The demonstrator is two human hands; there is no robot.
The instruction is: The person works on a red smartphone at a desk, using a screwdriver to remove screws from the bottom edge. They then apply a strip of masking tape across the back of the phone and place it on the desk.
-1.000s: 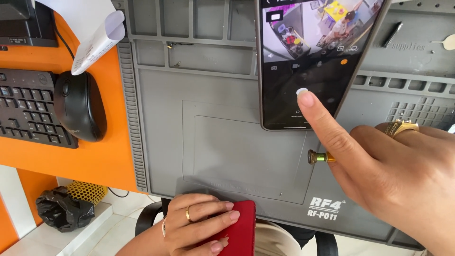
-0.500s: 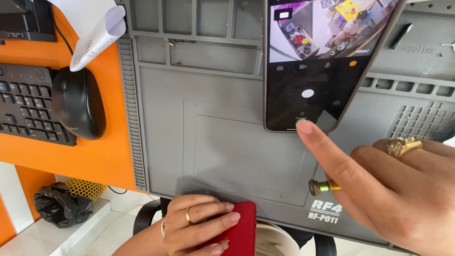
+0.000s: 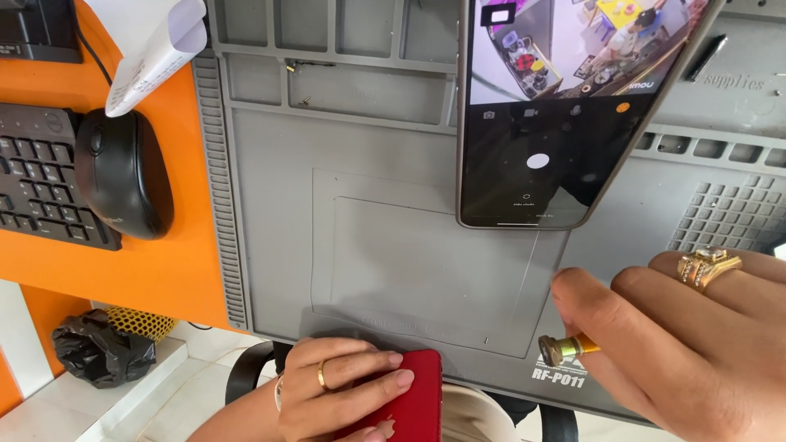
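A smartphone (image 3: 557,123) lies face up on the grey repair mat (image 3: 368,245), its screen lit with a camera view and a white round button. My right hand (image 3: 679,336) hovers below the phone, index finger extended and clear of the screen, with a brass-tipped tool (image 3: 565,348) held under the fingers and a gold ring on one finger. My left hand (image 3: 336,393) rests at the mat's near edge, fingers laid over a red flat object (image 3: 413,405).
On the orange desk (image 3: 164,270) to the left sit a black mouse (image 3: 123,172) and a black keyboard (image 3: 37,188). A rolled white paper (image 3: 155,49) lies above the mouse. A black bag (image 3: 98,352) sits on the floor below.
My right index finger has lifted off the phone screen and drawn back down toward me. The left hand has stayed on the red object.
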